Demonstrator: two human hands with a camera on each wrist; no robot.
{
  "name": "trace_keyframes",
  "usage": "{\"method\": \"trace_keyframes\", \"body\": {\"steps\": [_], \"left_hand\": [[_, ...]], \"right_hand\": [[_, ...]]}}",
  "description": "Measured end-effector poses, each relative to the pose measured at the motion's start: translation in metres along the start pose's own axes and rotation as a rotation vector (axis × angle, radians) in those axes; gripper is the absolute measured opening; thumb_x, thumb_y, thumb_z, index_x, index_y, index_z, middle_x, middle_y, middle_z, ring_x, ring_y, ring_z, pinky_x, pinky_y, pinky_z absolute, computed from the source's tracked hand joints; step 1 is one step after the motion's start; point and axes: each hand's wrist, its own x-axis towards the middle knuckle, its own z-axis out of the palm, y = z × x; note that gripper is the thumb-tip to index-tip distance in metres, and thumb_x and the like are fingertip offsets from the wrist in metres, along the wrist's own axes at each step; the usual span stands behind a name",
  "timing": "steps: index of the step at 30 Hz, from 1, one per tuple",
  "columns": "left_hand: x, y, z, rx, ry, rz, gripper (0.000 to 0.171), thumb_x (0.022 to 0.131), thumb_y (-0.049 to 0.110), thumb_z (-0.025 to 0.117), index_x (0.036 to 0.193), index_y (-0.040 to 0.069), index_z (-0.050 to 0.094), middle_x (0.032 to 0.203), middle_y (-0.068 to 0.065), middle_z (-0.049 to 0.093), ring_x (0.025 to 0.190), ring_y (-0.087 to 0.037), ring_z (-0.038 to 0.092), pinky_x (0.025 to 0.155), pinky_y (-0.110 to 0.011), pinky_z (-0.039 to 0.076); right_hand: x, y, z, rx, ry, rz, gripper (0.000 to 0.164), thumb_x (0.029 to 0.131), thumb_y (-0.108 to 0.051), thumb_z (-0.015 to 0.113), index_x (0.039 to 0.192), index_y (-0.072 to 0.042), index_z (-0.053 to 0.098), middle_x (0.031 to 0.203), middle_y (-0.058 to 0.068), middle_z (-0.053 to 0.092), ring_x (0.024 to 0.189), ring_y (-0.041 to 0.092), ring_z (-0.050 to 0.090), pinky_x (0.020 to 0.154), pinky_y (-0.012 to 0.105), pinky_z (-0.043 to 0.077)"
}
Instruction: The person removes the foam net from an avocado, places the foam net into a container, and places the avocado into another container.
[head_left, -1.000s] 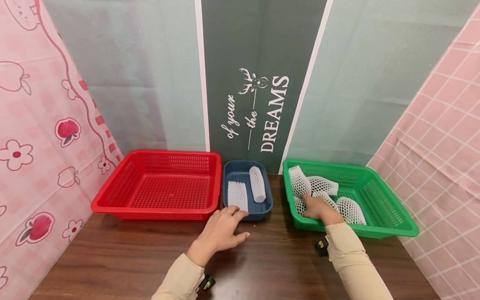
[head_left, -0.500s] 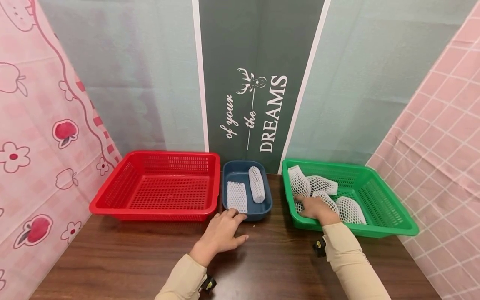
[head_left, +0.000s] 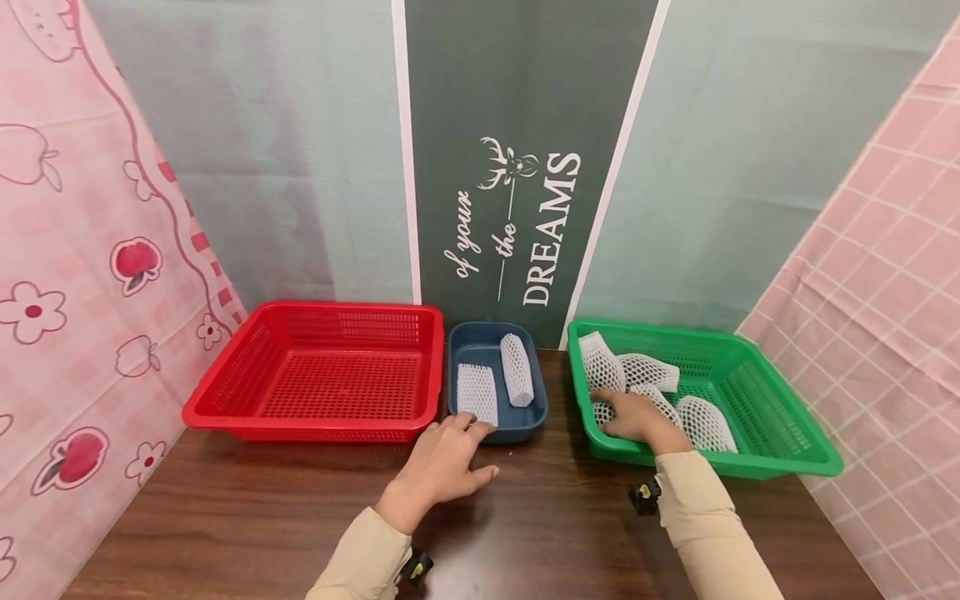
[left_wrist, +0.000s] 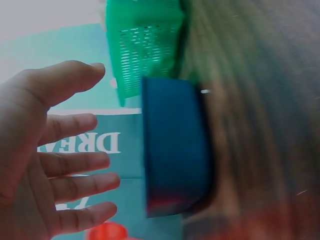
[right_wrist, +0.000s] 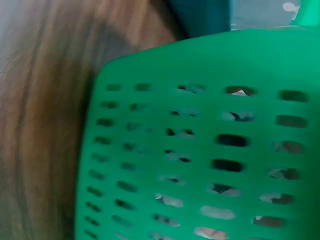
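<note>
In the head view my left hand (head_left: pixel 442 462) lies relaxed before the blue tray (head_left: pixel 491 332), fingertips at its near rim. The left wrist view shows that hand's fingers (left_wrist: pixel 80 187) spread and holding nothing. Inside the tray are a flat white foam net (head_left: pixel 477 393) and a tube-shaped foam net (head_left: pixel 516 371). My right hand (head_left: pixel 637 418) reaches into the green basket (head_left: pixel 795 417), with finger and thumb around a net-wrapped piece (head_left: pixel 602 412) in the near left corner. Several other white net-wrapped pieces (head_left: pixel 705 423) lie beside it. The right wrist view shows only the basket's slotted wall (right_wrist: pixel 200 125).
A red basket (head_left: pixel 337 383) stands left of the blue tray on the dark wooden table (head_left: pixel 540 533). A printed curtain (head_left: pixel 510 100) hangs right behind the containers. Pink cloths close off the left and right sides.
My right hand's index finger has shifted slightly left over the near-left net-wrapped piece. The left hand and the containers stay where they were.
</note>
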Motion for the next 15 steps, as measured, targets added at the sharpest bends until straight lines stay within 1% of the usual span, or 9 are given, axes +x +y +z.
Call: {"method": "trace_keyframes", "body": {"steps": [2,3,5,6,8,9,11,12,15], "left_hand": [[0.001,0.001,-0.008,-0.003,0.002,-0.005,0.053,0.078,0.046,0.068,0.118,0.013,0.062,0.111,-0.009,0.057,0.094,-0.024,0.057,0.077,-0.04,0.048],[0.001,0.002,-0.011,0.0,0.008,-0.005,0.053,0.077,0.046,0.069,0.118,0.013,0.062,0.112,-0.01,0.057,0.095,-0.024,0.057,0.078,-0.041,0.048],[0.002,0.002,-0.017,0.007,0.026,-0.003,0.053,0.077,0.046,0.069,0.118,0.013,0.062,0.113,-0.01,0.056,0.096,-0.025,0.056,0.078,-0.042,0.048],[0.002,0.002,-0.019,0.01,0.034,-0.002,0.053,0.077,0.046,0.069,0.118,0.013,0.062,0.113,-0.01,0.056,0.096,-0.025,0.056,0.078,-0.042,0.048],[0.003,0.001,-0.022,0.014,0.049,0.002,0.053,0.077,0.045,0.069,0.118,0.013,0.062,0.112,-0.01,0.056,0.095,-0.025,0.056,0.076,-0.041,0.048],[0.003,0.001,-0.023,0.017,0.052,0.003,0.052,0.077,0.045,0.069,0.118,0.013,0.062,0.112,-0.01,0.056,0.095,-0.025,0.056,0.076,-0.04,0.048],[0.003,0.001,-0.024,0.018,0.053,0.002,0.052,0.077,0.045,0.069,0.118,0.014,0.062,0.111,-0.009,0.056,0.094,-0.025,0.056,0.075,-0.04,0.048],[0.003,0.0,-0.024,0.018,0.053,0.002,0.052,0.077,0.045,0.069,0.118,0.014,0.062,0.111,-0.009,0.056,0.094,-0.025,0.056,0.074,-0.039,0.048],[0.003,0.0,-0.023,0.016,0.054,0.001,0.052,0.077,0.045,0.07,0.117,0.013,0.062,0.11,-0.009,0.056,0.093,-0.024,0.057,0.074,-0.039,0.048]], "right_hand": [[-0.005,-0.001,-0.006,0.063,0.007,0.005,0.057,0.076,-0.012,0.065,0.131,-0.002,0.05,0.118,0.022,0.056,0.089,0.03,0.053,0.07,0.042,0.042],[-0.008,-0.001,-0.01,0.101,0.007,0.005,0.058,0.077,-0.013,0.065,0.131,-0.001,0.049,0.118,0.022,0.055,0.083,0.029,0.054,0.069,0.042,0.042],[-0.015,-0.002,-0.018,0.158,0.03,-0.011,0.06,0.076,-0.013,0.066,0.131,0.0,0.048,0.12,0.022,0.054,0.08,0.027,0.052,0.067,0.04,0.041],[-0.018,-0.002,-0.022,0.173,0.046,-0.021,0.06,0.076,-0.014,0.067,0.131,0.0,0.048,0.121,0.022,0.053,0.08,0.028,0.052,0.068,0.041,0.042],[-0.023,-0.001,-0.029,0.197,0.076,-0.048,0.061,0.075,-0.013,0.067,0.131,0.002,0.047,0.123,0.024,0.051,0.088,0.033,0.054,0.071,0.044,0.043],[-0.025,-0.001,-0.032,0.203,0.088,-0.062,0.062,0.075,-0.013,0.067,0.131,0.002,0.047,0.125,0.025,0.05,0.095,0.037,0.054,0.074,0.046,0.043],[-0.028,-0.001,-0.035,0.2,0.106,-0.084,0.061,0.075,-0.014,0.067,0.131,0.003,0.047,0.128,0.027,0.047,0.11,0.043,0.047,0.081,0.051,0.042],[-0.029,-0.001,-0.035,0.201,0.107,-0.088,0.061,0.076,-0.015,0.067,0.131,0.003,0.047,0.129,0.027,0.046,0.114,0.045,0.044,0.082,0.053,0.041],[-0.03,-0.001,-0.036,0.207,0.106,-0.092,0.061,0.077,-0.015,0.067,0.132,0.002,0.046,0.13,0.027,0.045,0.115,0.046,0.043,0.084,0.055,0.041]]}}
